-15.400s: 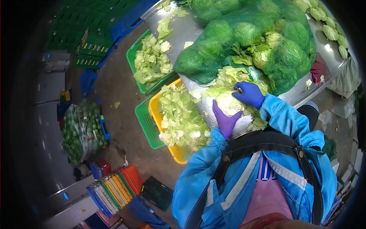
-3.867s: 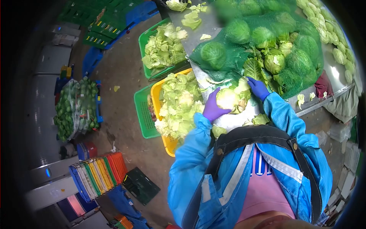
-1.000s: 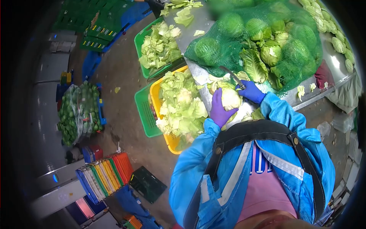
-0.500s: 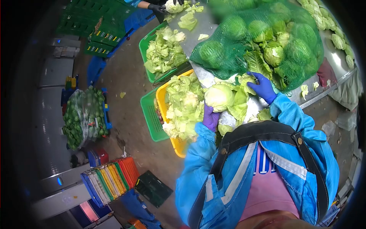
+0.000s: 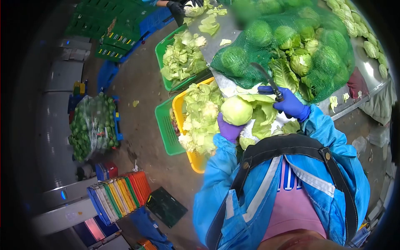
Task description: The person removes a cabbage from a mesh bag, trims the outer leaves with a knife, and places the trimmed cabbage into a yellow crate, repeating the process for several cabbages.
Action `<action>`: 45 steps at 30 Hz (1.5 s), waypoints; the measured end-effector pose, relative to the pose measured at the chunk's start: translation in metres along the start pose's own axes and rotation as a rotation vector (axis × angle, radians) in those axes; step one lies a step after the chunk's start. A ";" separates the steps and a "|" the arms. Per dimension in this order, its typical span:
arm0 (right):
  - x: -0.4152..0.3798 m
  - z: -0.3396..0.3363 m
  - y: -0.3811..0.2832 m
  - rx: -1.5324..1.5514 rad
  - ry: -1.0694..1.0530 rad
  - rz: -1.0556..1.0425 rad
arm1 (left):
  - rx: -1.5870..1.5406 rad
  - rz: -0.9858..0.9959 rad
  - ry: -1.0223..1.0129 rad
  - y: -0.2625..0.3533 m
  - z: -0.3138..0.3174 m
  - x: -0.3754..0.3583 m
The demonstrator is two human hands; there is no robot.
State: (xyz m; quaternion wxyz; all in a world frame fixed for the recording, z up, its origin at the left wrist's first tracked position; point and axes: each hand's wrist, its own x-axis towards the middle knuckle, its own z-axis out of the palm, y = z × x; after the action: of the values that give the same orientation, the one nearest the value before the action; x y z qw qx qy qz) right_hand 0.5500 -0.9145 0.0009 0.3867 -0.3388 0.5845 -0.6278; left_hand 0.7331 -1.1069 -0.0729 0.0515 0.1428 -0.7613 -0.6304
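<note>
My left hand (image 5: 230, 128), in a purple glove, holds a pale green cabbage (image 5: 236, 110) from below and the left. My right hand (image 5: 289, 103), in a blue glove, is wrapped round the handle of a curved knife (image 5: 270, 79), its blade pointing up and left. Loose outer leaves (image 5: 262, 118) lie between the cabbage and my right hand. Just beyond my hands, a green mesh bag (image 5: 246, 50) full of cabbages lies partly open on the metal table (image 5: 218, 43). A yellow crate (image 5: 178, 112) of trimmed leaves stands left of the cabbage.
A green crate (image 5: 160, 54) of leaves stands beyond the yellow one, another green crate (image 5: 164, 129) beside it. A co-worker's black-gloved hands (image 5: 176, 7) hold a cabbage at the top. Cabbages (image 5: 373, 50) line the table's far right edge. Stacked coloured crates (image 5: 121, 196) stand lower left.
The knife now shows upright in my right hand, which has drawn slightly back from the leaves. The cabbage has turned in my left hand, showing a smoother side.
</note>
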 end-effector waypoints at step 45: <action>-0.024 0.001 -0.008 -0.261 0.094 -0.276 | -1.184 -0.183 -0.426 0.044 0.033 0.051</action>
State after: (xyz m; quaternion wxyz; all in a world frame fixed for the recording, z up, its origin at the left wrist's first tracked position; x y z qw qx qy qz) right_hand 0.5614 -0.8933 0.0097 0.2219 -0.4331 0.6263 -0.6090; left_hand 0.6694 -1.0827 -0.0415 -0.0851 0.0261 -0.2619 -0.9610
